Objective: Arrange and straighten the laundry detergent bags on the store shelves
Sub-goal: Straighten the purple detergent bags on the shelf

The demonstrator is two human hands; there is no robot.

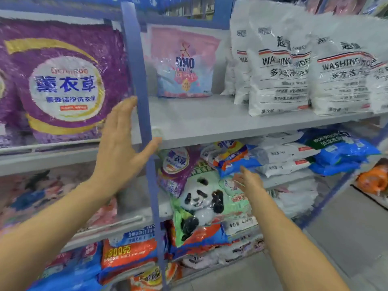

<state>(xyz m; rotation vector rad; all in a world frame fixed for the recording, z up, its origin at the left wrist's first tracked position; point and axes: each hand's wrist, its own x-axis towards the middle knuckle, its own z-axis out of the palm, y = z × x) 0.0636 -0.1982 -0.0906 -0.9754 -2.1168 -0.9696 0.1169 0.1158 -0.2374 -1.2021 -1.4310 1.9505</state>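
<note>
Shelves of laundry detergent bags fill your view, split by a blue upright post [134,59]. Your left hand [119,143] is raised flat beside that post at the front edge of the upper shelf [210,120]. Its grip is apart, fingers straight, holding nothing; whether the palm touches the post cannot be told. Your right hand [248,181] reaches toward the lower shelf, its grip also apart. Its fingertips are at or just short of an orange-and-blue bag [231,156] that lies tumbled above a green panda bag [201,206].

On the upper shelf, a pink OMO bag [184,64] stands alone near the back left corner. White washing powder bags [279,68] stand upright in rows toward the right end. A big purple lavender bag [63,85] stands left of the post. Below, a small purple bag [176,166] leans tilted by the post, and blue bags [340,152] lie flat in loose stacks at the right end.

The lower heap looks like the step in hand. Close your grip across the slumped bag's top seam rather than one corner, since the powder inside will likely shift and sag. Stand it with its label toward the front edge, then square its neighbours. Every bag is glossy, crinkled plastic film, pillow-shaped, soft and heavy-looking.
</note>
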